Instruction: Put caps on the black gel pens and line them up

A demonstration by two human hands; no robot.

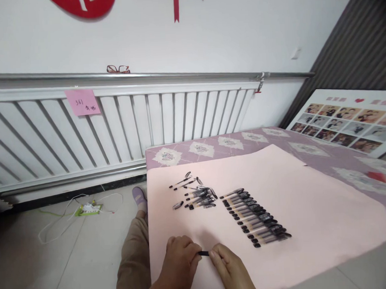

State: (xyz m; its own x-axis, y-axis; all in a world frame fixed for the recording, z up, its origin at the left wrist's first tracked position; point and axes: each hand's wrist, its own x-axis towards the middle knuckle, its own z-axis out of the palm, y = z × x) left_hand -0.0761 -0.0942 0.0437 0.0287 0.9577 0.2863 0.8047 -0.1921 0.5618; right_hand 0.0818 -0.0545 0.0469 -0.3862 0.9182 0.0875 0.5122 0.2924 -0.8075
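Both hands meet over the near part of a pink sheet (191,225) on the table. My left hand (180,263) is closed round one end of a black pen (204,253). The fingers of my right hand (230,268) pinch its other end, so only a short dark stretch shows between them. Beyond the hands lies a loose pile of pen parts (199,200), with dark caps and thin barrels at mixed angles. To the right, several capped pens (254,219) lie side by side in a slanting row, black caps towards the right.
A patterned purple tablecloth (209,148) shows around the sheet. Behind the table stands a white radiator (184,114) with a pink note (82,102); glasses (118,69) rest above it. A photo board (348,119) leans at right. A power strip (89,209) with cords lies on the floor.
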